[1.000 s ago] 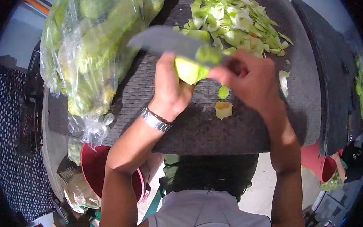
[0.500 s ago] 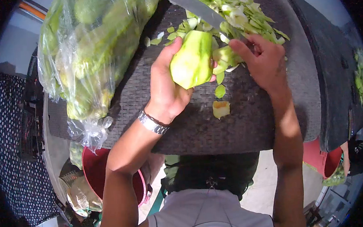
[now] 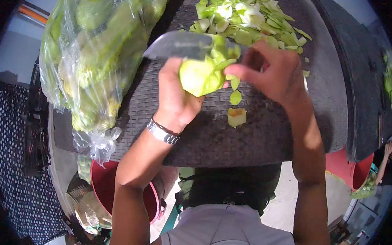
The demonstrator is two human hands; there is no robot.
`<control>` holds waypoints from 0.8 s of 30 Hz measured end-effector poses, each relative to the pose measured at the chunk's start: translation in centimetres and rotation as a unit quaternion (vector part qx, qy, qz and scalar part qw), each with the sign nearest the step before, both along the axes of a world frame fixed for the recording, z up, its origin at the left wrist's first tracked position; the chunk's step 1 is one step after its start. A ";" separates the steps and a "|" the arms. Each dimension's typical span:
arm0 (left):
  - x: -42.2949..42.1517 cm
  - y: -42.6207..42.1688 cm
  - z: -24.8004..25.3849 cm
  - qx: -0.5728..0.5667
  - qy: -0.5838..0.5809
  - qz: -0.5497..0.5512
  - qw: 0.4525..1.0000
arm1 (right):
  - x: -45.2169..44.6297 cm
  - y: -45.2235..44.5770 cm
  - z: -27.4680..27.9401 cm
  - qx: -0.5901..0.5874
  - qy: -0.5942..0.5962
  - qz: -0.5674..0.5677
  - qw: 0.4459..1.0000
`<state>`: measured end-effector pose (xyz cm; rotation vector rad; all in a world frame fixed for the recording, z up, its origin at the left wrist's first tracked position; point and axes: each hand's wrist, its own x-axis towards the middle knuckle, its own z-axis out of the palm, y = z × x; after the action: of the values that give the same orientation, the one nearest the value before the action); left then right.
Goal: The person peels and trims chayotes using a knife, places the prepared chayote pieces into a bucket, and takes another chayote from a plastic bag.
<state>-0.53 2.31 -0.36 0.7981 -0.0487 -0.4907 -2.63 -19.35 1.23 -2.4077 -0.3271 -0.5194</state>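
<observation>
My left hand [image 3: 176,94], with a steel watch [image 3: 162,133] on its wrist, holds a partly peeled pale green fruit that looks like a green papaya [image 3: 198,78]. My right hand [image 3: 273,72] is closed round the handle of a broad kitchen knife [image 3: 178,45]. The blade is blurred and lies across the far side of the fruit, pointing left. A thin strip of peel shows by the right thumb, at the cut. The knife handle is mostly hidden by the fingers. Below the fruit, a cut end piece [image 3: 237,117] and a small green slice [image 3: 235,97] lie on the table.
A pile of green peelings [image 3: 248,17] covers the far part of the dark woven-pattern table [image 3: 197,144]. At the left lies a large clear bag [image 3: 100,65] of green fruits. Red tubs [image 3: 103,189] stand below the table on both sides. A dark chair back [image 3: 357,78] is at the right.
The knife has swung nearer and left, from beyond the fruit onto its far side. My right hand has moved slightly left, and the fruit has tilted and shifted a little.
</observation>
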 end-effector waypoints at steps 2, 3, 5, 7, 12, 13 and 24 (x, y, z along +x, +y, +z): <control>0.9 0.1 -0.3 0.009 0.028 -0.023 0.999 | 1.3 -1.7 -0.3 -0.005 -0.030 -0.046 0.998; 0.9 0.1 -0.1 -0.007 0.044 -0.019 0.999 | 1.5 -2.3 -0.3 -0.016 -0.027 -0.074 0.997; 0.6 -0.1 0.4 -0.040 0.078 -0.011 0.996 | 1.6 -2.7 0.0 0.022 0.003 -0.097 0.995; 0.4 -0.9 0.8 -0.031 0.091 0.037 0.995 | 1.8 -2.5 0.3 0.083 0.078 -0.106 0.988; 0.9 -0.6 0.0 0.017 0.075 0.032 0.996 | 0.5 0.0 1.9 0.338 0.414 -0.059 0.843; 0.9 -0.4 -0.1 0.026 0.063 0.025 0.997 | 0.1 0.9 1.5 0.269 0.364 -0.054 0.890; 0.4 -0.9 0.6 0.077 0.038 0.029 0.996 | 1.3 -0.1 -0.1 0.150 0.125 -0.206 0.959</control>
<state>-0.17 1.45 0.21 0.9282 0.0845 -0.4736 -1.32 -19.43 1.09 -2.2079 0.3497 -0.4008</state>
